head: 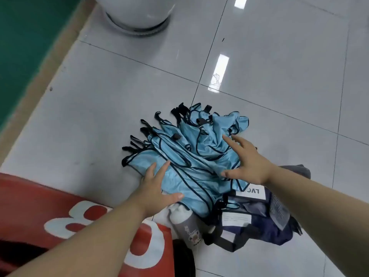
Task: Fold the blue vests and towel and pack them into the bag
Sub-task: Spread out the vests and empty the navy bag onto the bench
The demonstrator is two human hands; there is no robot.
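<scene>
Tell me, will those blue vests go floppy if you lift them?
Probably floppy: the blue vests lie crumpled in soft folds, so they would likely droop. Maybe slippery too, since the cloth looks shiny. Their loose black straps stick out and might dangle or tangle.

The floor (279,66) is made of big shiny grey tiles with thin dark lines between them. At the top stands a round white thing (135,13). On the left is a green mat (24,47) with a tan edge (46,76). Near the bottom is a red mat (30,200) with big white numbers (54,224). Just beside it is a bottle (186,224) with a white top and a little bear picture.
</scene>
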